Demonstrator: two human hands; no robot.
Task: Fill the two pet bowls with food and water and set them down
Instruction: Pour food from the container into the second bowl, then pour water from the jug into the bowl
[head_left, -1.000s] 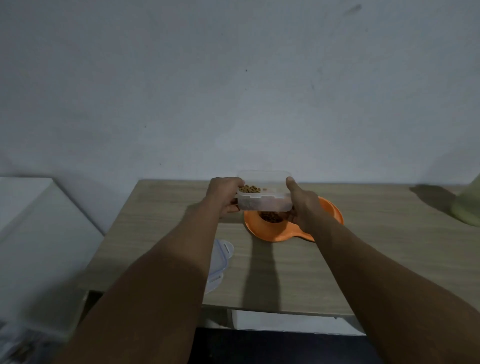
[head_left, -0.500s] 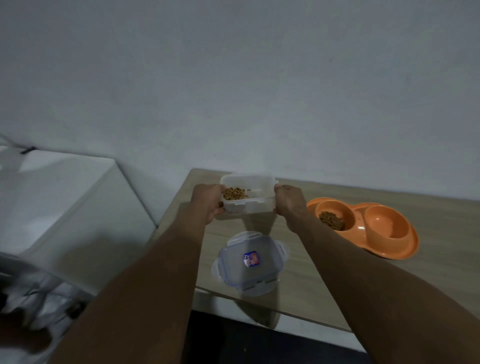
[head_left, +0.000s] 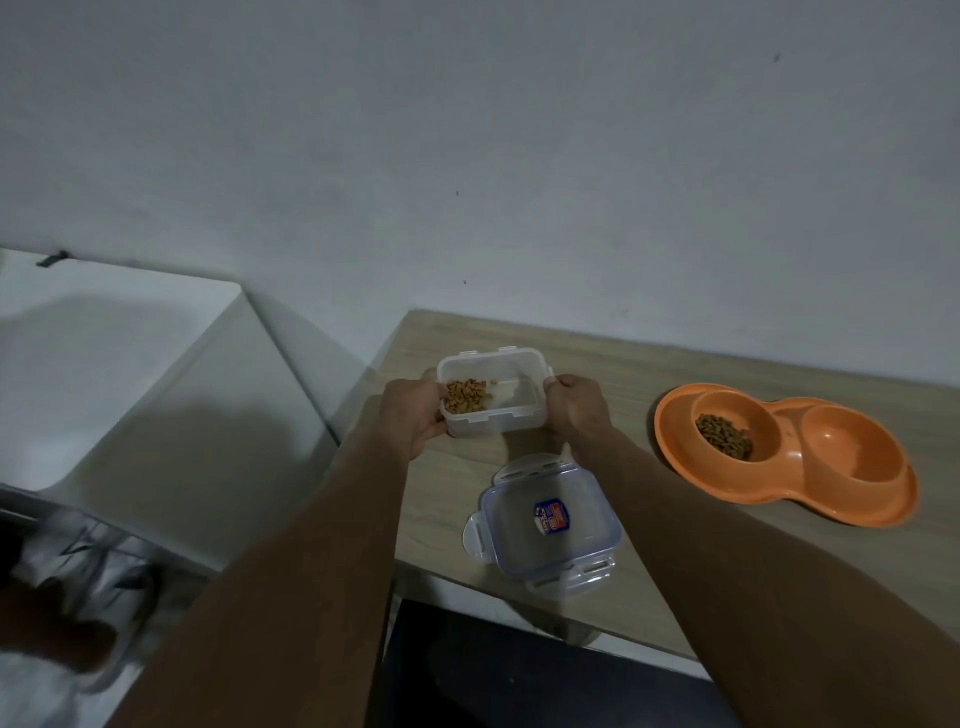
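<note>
A clear plastic food container (head_left: 511, 413) with a little kibble (head_left: 466, 395) in its left end sits at the table's left end. My left hand (head_left: 413, 415) grips its left side and my right hand (head_left: 577, 408) grips its right side. To the right lies an orange double pet bowl (head_left: 675, 452); its left well holds brown kibble (head_left: 723, 434), its right well (head_left: 852, 447) looks dry and bare. The container's clear lid (head_left: 545, 519) lies on the table in front of the container.
The wooden table (head_left: 623, 374) stands against a grey wall. Left of it is a white cabinet top (head_left: 104, 353), with a gap between them. Below the table's front edge it is dark; cluttered items show at the bottom left.
Both hands carried the container from above the orange bowl leftward and down to the table's left end. The view swung left, bringing the lid and the whole bowl into sight.
</note>
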